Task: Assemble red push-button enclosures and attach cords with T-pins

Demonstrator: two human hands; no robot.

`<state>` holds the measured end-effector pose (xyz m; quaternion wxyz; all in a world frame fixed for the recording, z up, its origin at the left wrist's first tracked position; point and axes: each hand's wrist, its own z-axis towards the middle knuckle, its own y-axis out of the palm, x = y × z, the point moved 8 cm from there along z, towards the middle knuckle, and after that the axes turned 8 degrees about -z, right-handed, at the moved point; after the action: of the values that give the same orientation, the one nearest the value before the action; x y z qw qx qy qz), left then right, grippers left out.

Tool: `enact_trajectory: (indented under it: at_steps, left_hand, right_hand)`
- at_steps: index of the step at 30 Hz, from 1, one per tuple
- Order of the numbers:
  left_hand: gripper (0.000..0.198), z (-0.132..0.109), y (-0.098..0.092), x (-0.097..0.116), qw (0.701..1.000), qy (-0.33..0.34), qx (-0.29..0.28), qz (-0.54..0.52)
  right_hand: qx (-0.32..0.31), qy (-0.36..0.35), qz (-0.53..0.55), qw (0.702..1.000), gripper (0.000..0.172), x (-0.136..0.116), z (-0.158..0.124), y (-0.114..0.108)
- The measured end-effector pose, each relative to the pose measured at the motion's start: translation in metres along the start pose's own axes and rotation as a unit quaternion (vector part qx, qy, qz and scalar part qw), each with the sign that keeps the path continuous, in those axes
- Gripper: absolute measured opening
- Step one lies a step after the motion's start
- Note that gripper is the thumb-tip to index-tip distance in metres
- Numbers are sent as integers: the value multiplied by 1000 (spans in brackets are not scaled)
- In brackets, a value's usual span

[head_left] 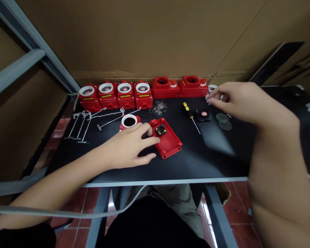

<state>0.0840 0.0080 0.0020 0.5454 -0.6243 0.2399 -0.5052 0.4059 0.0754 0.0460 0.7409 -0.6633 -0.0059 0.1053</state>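
Note:
My left hand (134, 146) is low over the black table, its fingers apart. Its fingertips reach the left edge of an open red housing half (172, 144), which has a small black switch block with brass terminals (160, 130) fixed inside. Partly behind that hand is a red cover with a white ring (129, 121). My right hand (229, 100) is raised at the table's back right, thumb and forefinger pinched together beside a white ring (212, 88). Whatever small thing sits in the pinch is too hidden to name.
Several red boxes with white rings (124, 96) line the back left, beside two red boxes without rings (165, 88). Metal T-shaped rods (84, 131) on white cords lie left. A screwdriver (188, 112), a black square part (204, 114) and clear discs (224, 122) lie right of centre.

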Motion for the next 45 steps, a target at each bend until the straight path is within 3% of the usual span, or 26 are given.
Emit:
enact_trajectory:
  at_steps: [4,11,17,25,36,38,40,43,45]
  left_hand:
    - [45,-1,2,-1,1000,-8,9,-14]
    - [51,-2,4,0,1000,-9,25,10]
    - [44,-1,6,1,999,6,31,23]
    - [41,-1,6,3,999,9,38,33]
    - [41,-2,5,4,999,15,41,21]
    - [47,-1,2,4,998,20,53,15]
    - [49,-1,-3,4,996,27,80,14]
    - [37,-3,-14,4,986,46,159,16]
    - [31,-5,-20,4,977,59,207,12]
  right_hand:
    - [-79,22,-2,997,14,25,9,27]
    - [-162,16,-4,987,7,16,10,42]
    - [-150,34,-13,988,6,8,10,39]
    - [-80,73,-6,994,15,4,5,22]
    - [-100,104,92,985,7,2,-3,19]
    - [-113,93,153,977,9,1,-5,19]
    - [-113,62,221,967,24,-7,-6,20]
    - [-93,-23,327,940,45,-37,-6,23]
    - [-64,-92,371,922,37,-66,-7,28]
